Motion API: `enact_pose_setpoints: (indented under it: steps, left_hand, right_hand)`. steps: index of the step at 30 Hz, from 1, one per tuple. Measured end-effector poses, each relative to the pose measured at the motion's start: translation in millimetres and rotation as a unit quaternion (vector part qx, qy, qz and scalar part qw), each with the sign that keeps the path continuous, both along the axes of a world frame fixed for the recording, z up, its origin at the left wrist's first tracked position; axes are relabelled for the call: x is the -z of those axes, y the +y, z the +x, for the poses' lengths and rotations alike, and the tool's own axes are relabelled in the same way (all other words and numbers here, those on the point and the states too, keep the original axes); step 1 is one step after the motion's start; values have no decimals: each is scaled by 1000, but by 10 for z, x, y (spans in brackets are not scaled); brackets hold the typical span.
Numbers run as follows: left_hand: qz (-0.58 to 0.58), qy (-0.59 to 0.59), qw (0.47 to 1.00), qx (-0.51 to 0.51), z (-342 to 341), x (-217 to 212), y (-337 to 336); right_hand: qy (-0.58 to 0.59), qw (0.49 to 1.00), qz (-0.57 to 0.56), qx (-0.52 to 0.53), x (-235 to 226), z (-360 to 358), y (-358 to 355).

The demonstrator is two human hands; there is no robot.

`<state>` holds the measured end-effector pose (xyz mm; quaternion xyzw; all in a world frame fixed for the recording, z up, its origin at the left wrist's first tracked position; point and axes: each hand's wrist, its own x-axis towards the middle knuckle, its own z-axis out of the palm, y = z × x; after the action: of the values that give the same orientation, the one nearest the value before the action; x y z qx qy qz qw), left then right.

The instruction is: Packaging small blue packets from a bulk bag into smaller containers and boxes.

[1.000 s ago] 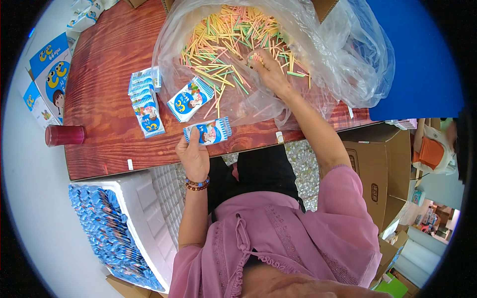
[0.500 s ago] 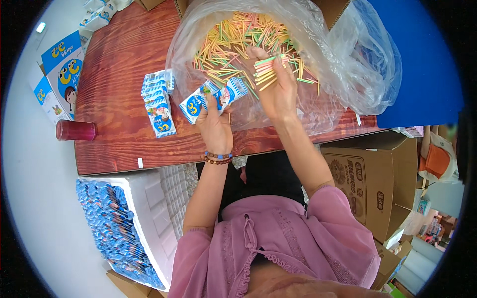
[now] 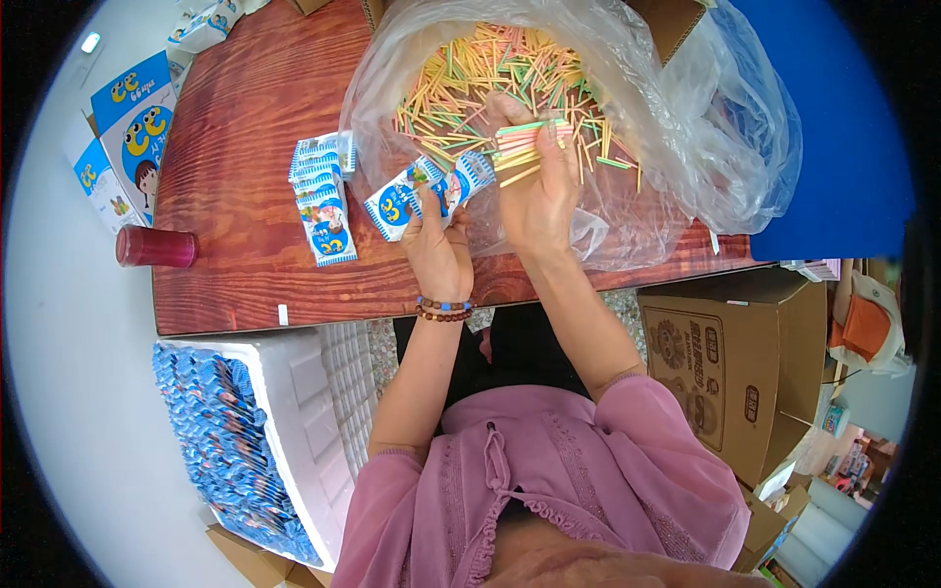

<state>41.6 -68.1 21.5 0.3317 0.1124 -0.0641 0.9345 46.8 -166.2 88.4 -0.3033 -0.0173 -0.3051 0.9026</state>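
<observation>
- Clear plastic bag: lying open on the bench, with loose yellow, pink and green sticks inside.
- Right hand: fingers clamped on a bundle of sticks, over the bag's near part.
- Left hand: fingers clamped on a blue-and-white packet, which overlaps another packet by the bag.
- White foam box: beside the bench's near edge, crammed with blue packets.
- Red cup: at the bench's left edge; contents unclear.

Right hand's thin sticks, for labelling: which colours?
Pink, yellow and green thin sticks, clearest in head view.
</observation>
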Motion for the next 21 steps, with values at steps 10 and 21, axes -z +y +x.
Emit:
enact_pose_setpoints:
  steps: [10,21]
  left_hand:
    - [-13,15,1000,3,-7,-15,-51]
    - [-41,-37,998,-4,-8,-11,-88]
  right_hand:
    - [25,999,-21,-3,195,-28,122]
    - [31,998,-50,14,163,-95,161]
